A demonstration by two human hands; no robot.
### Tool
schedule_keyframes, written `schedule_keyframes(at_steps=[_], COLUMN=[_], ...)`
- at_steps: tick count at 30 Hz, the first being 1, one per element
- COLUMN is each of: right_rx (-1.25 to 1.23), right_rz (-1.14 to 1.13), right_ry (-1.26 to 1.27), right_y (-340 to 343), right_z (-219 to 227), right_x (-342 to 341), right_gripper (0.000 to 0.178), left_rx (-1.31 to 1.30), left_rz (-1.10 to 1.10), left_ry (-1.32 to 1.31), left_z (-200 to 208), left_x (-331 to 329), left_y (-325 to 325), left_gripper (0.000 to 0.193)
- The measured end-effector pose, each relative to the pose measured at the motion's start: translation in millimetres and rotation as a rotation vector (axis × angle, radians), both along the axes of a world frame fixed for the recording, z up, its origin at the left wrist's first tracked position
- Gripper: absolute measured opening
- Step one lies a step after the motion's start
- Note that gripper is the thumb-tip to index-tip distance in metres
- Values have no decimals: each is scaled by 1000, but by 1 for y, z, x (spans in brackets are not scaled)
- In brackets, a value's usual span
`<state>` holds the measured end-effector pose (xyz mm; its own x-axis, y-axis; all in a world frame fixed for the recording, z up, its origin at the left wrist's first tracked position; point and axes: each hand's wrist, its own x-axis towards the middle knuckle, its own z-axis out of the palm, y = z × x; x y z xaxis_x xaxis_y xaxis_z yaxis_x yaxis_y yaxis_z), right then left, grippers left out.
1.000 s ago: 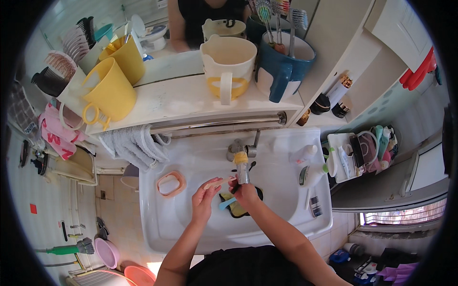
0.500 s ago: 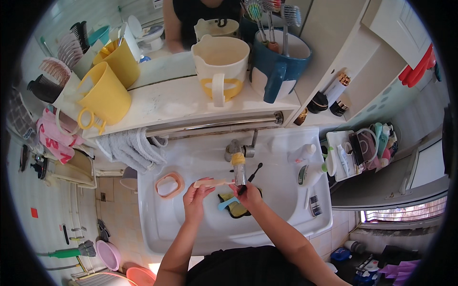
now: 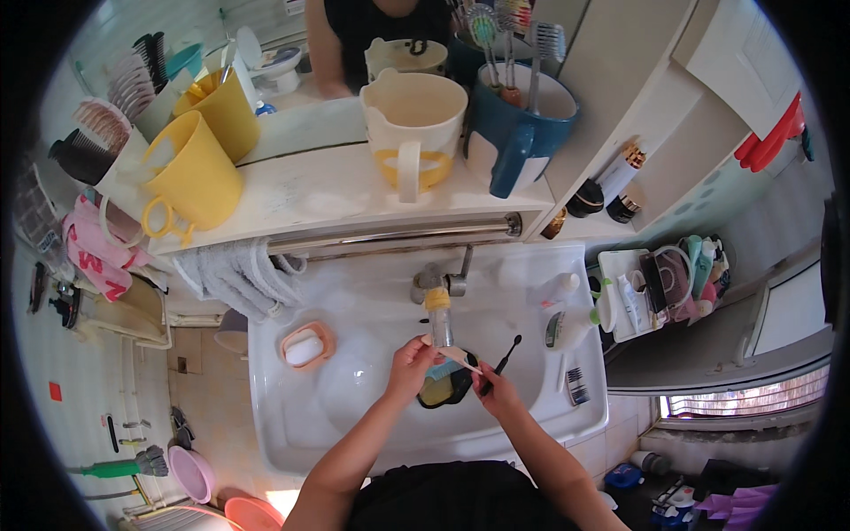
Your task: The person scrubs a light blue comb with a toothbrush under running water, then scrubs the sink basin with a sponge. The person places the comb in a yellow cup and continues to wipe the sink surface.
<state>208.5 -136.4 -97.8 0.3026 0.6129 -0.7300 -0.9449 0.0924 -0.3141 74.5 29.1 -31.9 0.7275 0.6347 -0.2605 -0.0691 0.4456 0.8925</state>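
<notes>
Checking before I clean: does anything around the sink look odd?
Yes, the tap: a yellow band is wrapped around its spout, out of keeping with the silvery parts, perhaps a makeshift repair.

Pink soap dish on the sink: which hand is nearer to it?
Left. The left hand is to the right of the pink soap dish; the right hand is farther right, beyond the left hand.

Flat, slender, pale-beige strip: slanted, spanning from left hand to right hand
Slim, black, long-handled brush: tilted in right hand, head outermost
</notes>
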Motion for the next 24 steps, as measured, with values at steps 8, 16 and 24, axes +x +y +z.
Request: schedule_keyframes(at_steps=[8,16,24], right_rx=[66,145,150], right_rz=[-85,-89,-104], right_ry=[110,26,23], right_y=[-16,-9,-17], right_z=[-17,-3,1], right_x=[-6,-12,-15], right_gripper=[22,27,30], left_rx=[-73,-233,-225], left_rz=[-63,25,-169], left_ry=[-37,-138,-223], left_z=[31,14,34], left_x=[14,-3,2], left_y=[-2,3,9], left_gripper=[30,42,48])
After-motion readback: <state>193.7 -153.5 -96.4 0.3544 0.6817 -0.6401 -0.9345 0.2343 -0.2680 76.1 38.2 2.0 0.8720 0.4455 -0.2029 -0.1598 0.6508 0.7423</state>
